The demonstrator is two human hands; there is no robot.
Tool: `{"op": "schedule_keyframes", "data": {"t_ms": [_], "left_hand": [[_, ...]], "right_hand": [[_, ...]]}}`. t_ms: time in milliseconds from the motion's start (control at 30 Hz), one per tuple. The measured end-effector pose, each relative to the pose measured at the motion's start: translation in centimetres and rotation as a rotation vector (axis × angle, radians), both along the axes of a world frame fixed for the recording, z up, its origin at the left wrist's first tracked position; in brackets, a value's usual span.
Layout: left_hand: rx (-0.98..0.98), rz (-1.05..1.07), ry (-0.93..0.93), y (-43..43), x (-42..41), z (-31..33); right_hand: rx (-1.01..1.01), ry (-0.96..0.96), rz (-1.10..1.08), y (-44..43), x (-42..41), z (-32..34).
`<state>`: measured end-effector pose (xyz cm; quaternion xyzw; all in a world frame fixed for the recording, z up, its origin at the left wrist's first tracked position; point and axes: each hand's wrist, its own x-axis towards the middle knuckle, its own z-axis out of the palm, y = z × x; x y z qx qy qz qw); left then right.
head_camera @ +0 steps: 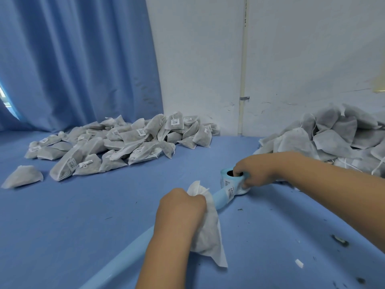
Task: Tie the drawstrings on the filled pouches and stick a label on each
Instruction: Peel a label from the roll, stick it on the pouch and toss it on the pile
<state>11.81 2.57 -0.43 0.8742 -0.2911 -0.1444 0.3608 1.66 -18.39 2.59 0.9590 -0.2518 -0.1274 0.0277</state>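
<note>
Between the two grips: one pouch and the label roll

Under the left grip [181, 209] hangs a pouch [208, 232] of thin white non-woven fabric, soft and wrinkled, with a dark filling that shows grey through it. The fingers of this grip are curled tightly round the gathered neck of the pouch. Its pointed lower corner rests on the tabletop [83, 215], which is covered by a smooth blue cloth.

Just to the right of it, the right grip [254, 174] is clamped on the label roll [229, 180], a short cylinder with a dark round core hole. The fingers reach over the top edge into the hole, and the thumb presses on the outer side. White rectangular labels with black print sit on the roll. From it a glossy pale blue backing strip [125, 253] runs behind the pouch and passes under the left forearm.

Far beyond the left grip lies a wide pile of labelled pouches [125, 140], pillow-shaped, many with a small white sticker. A single pouch [23, 179] lies apart, to the left of that pile. Beyond the right grip there is a heap of unlabelled pouches [325, 136] with thin loose strings. Near the right forearm, small dark crumbs [339, 240] are scattered on the cloth. At the back hang a pleated blue curtain [73, 59] and a rough white wall [291, 49].
</note>
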Motion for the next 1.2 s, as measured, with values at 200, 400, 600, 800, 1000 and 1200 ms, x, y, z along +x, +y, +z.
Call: {"op": "schedule_keyframes", "data": {"t_ms": [200, 400, 600, 800, 1000, 1200], "left_hand": [[0.062, -0.031, 0.008, 0.1, 0.2, -0.3], [0.053, -0.049, 0.041, 0.2, 0.2, -0.2], [0.044, -0.068, 0.045, 0.3, 0.0, 0.0], [0.048, -0.083, 0.049, 0.5, -0.5, 0.4], [0.042, -0.094, 0.034, 0.6, -0.5, 0.3], [0.058, -0.102, 0.027, 0.3, -0.3, 0.1]], "right_hand": [[0.039, -0.09, 0.012, 1.2, -1.7, -1.0], [-0.039, -0.597, -0.113, 4.4, -3.8, -2.5], [0.167, -0.75, -0.392, 8.5, -2.3, -5.6], [0.277, -0.75, -0.605, 9.3, -0.7, -5.2], [0.648, -0.894, -0.729, 9.7, -0.8, -4.7], [1.016, -1.023, -0.708, 9.6, -2.2, -5.0]]}}
